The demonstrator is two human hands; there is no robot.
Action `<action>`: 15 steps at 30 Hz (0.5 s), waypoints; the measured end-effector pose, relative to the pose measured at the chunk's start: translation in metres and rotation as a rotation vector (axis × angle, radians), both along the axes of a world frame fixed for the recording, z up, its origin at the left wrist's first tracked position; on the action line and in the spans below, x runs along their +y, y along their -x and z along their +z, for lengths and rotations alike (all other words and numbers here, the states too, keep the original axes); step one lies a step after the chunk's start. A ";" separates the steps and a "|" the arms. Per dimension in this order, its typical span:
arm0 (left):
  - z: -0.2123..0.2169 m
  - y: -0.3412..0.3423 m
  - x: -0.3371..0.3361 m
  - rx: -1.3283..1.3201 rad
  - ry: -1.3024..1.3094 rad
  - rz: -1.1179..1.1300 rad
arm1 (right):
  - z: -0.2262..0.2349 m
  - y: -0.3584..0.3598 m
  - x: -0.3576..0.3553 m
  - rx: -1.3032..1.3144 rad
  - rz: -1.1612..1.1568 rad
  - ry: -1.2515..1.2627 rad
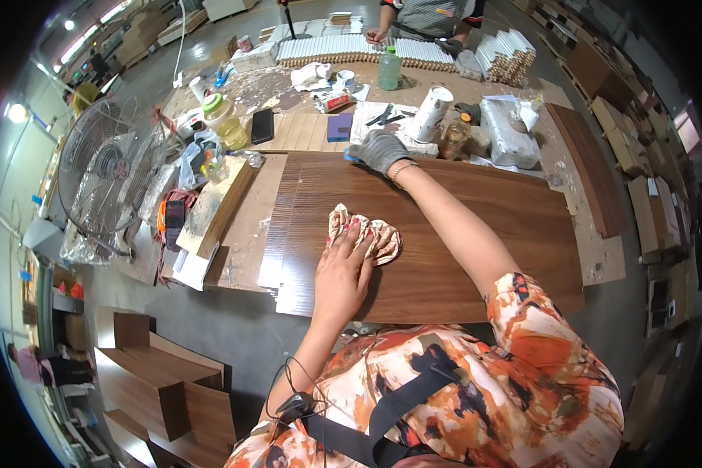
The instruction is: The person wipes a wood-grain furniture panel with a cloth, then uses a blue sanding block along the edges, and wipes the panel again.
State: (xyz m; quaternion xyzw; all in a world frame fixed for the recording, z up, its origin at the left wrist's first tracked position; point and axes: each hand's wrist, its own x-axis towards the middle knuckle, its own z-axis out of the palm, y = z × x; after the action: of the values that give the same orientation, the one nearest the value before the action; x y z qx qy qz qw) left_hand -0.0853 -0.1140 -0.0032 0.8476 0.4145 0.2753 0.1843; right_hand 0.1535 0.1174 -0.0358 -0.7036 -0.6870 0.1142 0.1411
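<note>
A wide brown wood-grain board (460, 257) lies flat on the table in front of me, looking like a stack with its layers slightly offset. My left hand (342, 269), bare, presses a crumpled cream cloth with a brownish pattern (386, 242) onto the board's left part, the fingers spread over it. At the board's far edge is my right hand (381, 152) in a grey knitted glove. Its fingers are closed on a small blue thing (351, 154), mostly hidden by the glove, so its kind cannot be told.
Behind the board are a phone (263, 125), a purple box (338, 127), a white cylinder (432, 113), an orange-capped bottle (455, 136) and a green bottle (389, 69). A fan (111, 164) stands left. Across the table a person works by white-edged strips (359, 51). Brown panels (164, 390) stand lower left.
</note>
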 end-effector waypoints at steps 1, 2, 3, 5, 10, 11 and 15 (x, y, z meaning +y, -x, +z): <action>0.000 -0.002 0.001 0.005 -0.001 -0.019 | 0.001 0.004 -0.001 0.022 -0.053 0.009; -0.001 0.002 0.000 0.003 0.012 0.005 | 0.010 0.015 -0.007 0.087 -0.105 0.063; -0.001 0.002 0.000 -0.001 0.024 0.024 | 0.013 0.018 -0.016 0.116 -0.133 0.016; 0.000 0.001 0.000 -0.011 0.032 0.008 | 0.027 -0.002 -0.040 0.121 -0.159 0.039; 0.002 -0.004 0.000 0.000 0.001 -0.007 | 0.048 -0.079 -0.094 0.145 -0.213 0.026; 0.005 -0.004 0.000 0.017 0.011 -0.003 | 0.047 -0.087 -0.096 0.136 -0.201 -0.022; 0.003 -0.002 -0.001 0.019 0.023 0.005 | 0.043 -0.086 -0.086 0.111 -0.277 0.015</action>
State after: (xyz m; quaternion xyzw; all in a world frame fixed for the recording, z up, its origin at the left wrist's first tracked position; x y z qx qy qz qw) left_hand -0.0828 -0.1146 -0.0004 0.8470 0.4213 0.2631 0.1894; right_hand 0.2392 0.0309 0.0071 -0.7853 -0.5736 0.1377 0.1879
